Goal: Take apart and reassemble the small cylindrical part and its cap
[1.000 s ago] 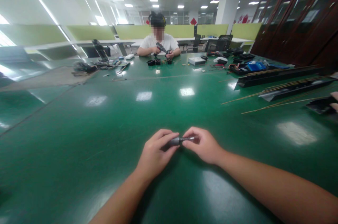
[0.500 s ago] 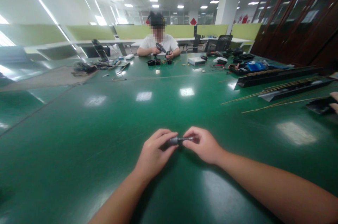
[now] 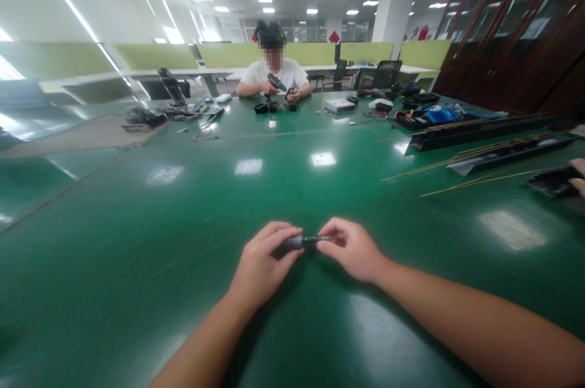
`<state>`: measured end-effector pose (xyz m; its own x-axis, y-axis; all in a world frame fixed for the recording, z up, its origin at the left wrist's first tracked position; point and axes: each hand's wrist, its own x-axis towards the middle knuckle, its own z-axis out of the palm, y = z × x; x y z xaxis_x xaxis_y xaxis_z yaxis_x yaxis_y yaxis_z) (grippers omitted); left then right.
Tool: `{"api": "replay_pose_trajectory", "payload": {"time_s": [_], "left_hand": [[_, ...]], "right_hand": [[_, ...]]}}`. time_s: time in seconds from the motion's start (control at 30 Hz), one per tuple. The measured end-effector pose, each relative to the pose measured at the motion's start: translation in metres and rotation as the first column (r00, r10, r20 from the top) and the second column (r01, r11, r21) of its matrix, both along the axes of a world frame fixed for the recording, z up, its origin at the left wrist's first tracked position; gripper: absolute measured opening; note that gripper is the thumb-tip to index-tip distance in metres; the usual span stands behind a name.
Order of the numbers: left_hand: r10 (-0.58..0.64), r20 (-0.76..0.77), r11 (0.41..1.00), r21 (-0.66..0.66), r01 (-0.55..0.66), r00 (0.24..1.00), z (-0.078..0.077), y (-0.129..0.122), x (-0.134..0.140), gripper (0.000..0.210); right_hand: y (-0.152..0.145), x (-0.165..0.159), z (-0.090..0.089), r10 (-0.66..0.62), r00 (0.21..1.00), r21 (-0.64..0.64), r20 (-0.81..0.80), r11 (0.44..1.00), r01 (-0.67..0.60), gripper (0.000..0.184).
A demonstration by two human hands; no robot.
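Observation:
Just above the table, my left hand [image 3: 260,260] is closed round a short grey cylinder [image 3: 295,242], its thumb and fingers along the sides. A thin dark rod [image 3: 311,240] runs from the cylinder's right end toward my right hand [image 3: 350,249]. Thumb and fingertips of that hand pinch the rod's far end, where a small shiny part shows. The rod lies roughly level. My fingers hide part of both pieces, and whether they are joined as one I cannot tell.
The green table [image 3: 205,205] stretches ahead. Across it, a person [image 3: 274,77] holds a power drill [image 3: 276,81]. Black channels [image 3: 498,132] and thin brown rods [image 3: 411,173] lie at right. Another person's hand [image 3: 579,175] touches a black piece [image 3: 551,182] at the right edge.
My left hand has shifted slightly left with the grey cylinder. My right hand has barely moved and still pinches the rod, and the gap between my hands is a little wider.

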<state>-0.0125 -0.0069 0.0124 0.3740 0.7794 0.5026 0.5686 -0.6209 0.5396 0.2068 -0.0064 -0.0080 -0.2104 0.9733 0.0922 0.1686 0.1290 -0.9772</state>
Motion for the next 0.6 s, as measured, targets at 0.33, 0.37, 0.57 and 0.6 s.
{"api": "replay_pose_trajectory", "payload": {"time_s": [0.33,0.37,0.57,0.6], "left_hand": [[0.013,-0.003,0.999,-0.031,-0.013,1.0,0.0031,0.0018,-0.0011,0.022],[0.014,-0.003,0.999,-0.034,-0.014,1.0,0.0035,0.0017,-0.0012,0.021],[0.041,-0.022,0.998,-0.05,-0.042,0.999,0.0057,0.0034,-0.0079,0.014],[0.061,-0.02,0.997,-0.052,-0.062,0.998,0.0057,0.0049,-0.01,0.014]], "right_hand": [[0.0002,-0.0007,0.0005,-0.002,1.0,0.018,0.015,1.0,0.002,0.011],[0.0001,-0.0008,0.0005,-0.004,1.0,0.016,0.015,1.0,0.003,0.012],[-0.0012,-0.0013,0.002,-0.021,1.0,0.008,0.001,1.0,0.021,0.013],[-0.0016,-0.0014,0.0025,-0.017,1.0,0.012,0.006,1.0,0.017,0.014]]}}
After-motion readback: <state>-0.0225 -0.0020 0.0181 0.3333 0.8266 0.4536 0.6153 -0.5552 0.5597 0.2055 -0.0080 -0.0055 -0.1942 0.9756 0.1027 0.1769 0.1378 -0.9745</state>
